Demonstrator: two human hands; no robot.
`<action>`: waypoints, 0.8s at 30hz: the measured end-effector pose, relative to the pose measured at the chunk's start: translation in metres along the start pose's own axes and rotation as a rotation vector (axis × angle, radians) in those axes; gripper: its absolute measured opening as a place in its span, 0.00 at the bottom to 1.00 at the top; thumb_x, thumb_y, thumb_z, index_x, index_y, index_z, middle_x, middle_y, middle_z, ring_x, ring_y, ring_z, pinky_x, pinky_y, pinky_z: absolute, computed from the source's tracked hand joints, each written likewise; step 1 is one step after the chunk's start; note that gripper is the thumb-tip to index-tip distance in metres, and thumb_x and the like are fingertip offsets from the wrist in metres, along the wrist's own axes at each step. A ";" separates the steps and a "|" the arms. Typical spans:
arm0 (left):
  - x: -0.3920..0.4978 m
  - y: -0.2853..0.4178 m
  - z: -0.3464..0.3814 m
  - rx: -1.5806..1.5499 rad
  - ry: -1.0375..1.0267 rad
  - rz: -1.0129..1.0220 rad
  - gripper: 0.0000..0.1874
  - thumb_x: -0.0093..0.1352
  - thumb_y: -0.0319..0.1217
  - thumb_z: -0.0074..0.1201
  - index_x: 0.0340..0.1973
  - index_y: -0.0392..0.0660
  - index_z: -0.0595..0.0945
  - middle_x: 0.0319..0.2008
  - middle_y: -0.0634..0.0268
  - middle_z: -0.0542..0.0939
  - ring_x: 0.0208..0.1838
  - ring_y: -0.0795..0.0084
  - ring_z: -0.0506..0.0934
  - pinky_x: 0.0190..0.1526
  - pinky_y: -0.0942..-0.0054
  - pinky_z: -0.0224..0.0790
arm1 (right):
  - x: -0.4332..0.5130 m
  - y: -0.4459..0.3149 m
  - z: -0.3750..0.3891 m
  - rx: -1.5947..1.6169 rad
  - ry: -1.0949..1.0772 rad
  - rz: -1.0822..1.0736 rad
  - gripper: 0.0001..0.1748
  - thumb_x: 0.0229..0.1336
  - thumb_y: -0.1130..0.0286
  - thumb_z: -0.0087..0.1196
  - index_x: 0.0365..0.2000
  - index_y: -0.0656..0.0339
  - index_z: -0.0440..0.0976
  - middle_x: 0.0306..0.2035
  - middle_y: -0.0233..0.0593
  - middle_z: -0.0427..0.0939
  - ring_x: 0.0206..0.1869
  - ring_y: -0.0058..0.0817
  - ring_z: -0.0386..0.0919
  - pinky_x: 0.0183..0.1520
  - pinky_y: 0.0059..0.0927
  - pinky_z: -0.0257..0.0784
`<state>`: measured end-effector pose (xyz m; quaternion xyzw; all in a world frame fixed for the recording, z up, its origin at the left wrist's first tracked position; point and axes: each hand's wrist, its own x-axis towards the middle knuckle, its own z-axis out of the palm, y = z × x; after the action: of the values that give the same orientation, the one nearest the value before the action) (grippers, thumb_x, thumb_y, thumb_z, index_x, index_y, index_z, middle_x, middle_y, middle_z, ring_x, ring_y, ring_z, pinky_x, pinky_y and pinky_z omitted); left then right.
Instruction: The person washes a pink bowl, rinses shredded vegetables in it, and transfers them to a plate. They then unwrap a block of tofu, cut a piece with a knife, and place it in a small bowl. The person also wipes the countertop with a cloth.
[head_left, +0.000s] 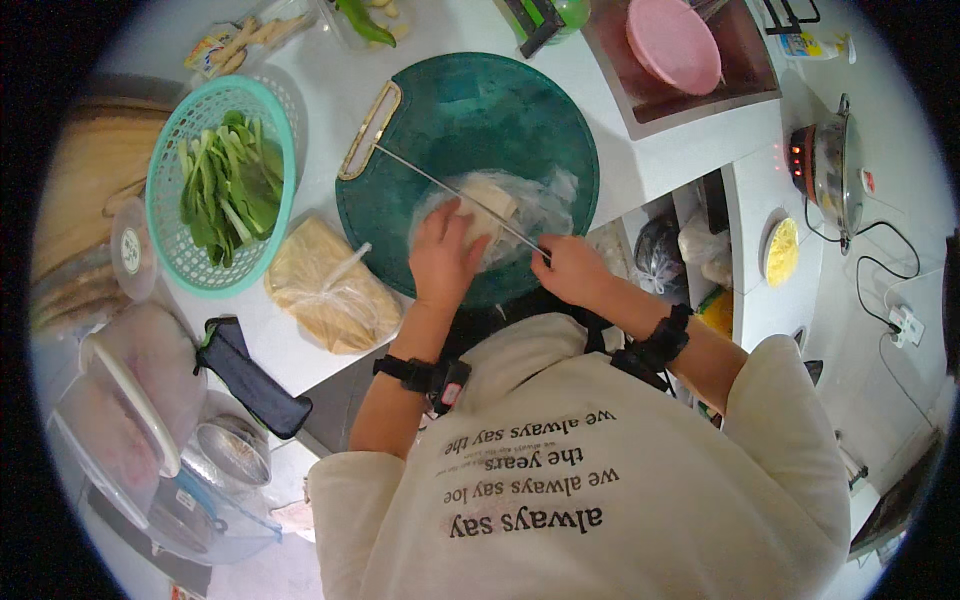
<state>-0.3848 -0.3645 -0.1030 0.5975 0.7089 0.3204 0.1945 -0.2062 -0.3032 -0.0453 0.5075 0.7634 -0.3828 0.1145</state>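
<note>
On a round green cutting board (510, 105) lies a pale, flat piece of food (489, 196) in a clear plastic bag (551, 199). My left hand (444, 251) rests on the food and bag with its fingers spread. The handle of a long knife (457, 192) is in my right hand (574, 266); its thin blade slants over the food towards the board's gold-rimmed handle slot. The blade is seen nearly edge-on, and whether it touches the food cannot be told. Left of the board sits a tied plastic bag of yellowish sheets (330, 289).
A turquoise basket (289, 225) of leafy greens (232, 187) stands at the left, near a black folded umbrella or pouch (255, 382). A pink basin (671, 45) is in the sink (750, 67) at the upper right. An electric pot (829, 176) and a yellow-filled plate (782, 251) stand farther right.
</note>
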 end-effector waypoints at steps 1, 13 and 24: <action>-0.001 0.001 0.000 0.009 0.006 0.010 0.16 0.53 0.34 0.63 0.35 0.44 0.78 0.46 0.58 0.74 0.46 0.56 0.73 0.45 0.66 0.68 | 0.004 0.000 0.003 0.009 0.014 -0.008 0.14 0.51 0.63 0.48 0.24 0.66 0.72 0.24 0.54 0.75 0.29 0.51 0.75 0.33 0.48 0.70; -0.011 0.007 -0.012 0.064 -0.001 0.057 0.18 0.54 0.30 0.62 0.38 0.44 0.75 0.47 0.58 0.74 0.45 0.56 0.75 0.43 0.66 0.70 | 0.002 0.012 -0.007 0.362 0.160 -0.120 0.16 0.50 0.61 0.49 0.25 0.68 0.72 0.22 0.55 0.73 0.27 0.51 0.74 0.30 0.43 0.68; 0.026 0.038 -0.019 0.101 0.093 0.189 0.12 0.53 0.29 0.60 0.34 0.44 0.78 0.37 0.63 0.77 0.39 0.60 0.75 0.39 0.66 0.69 | -0.028 0.030 -0.089 0.131 0.395 -0.250 0.11 0.45 0.65 0.53 0.24 0.63 0.70 0.22 0.47 0.74 0.26 0.44 0.75 0.28 0.40 0.70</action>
<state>-0.3755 -0.3405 -0.0603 0.6550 0.6730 0.3288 0.1000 -0.1487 -0.2541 0.0172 0.4802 0.8014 -0.3362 -0.1186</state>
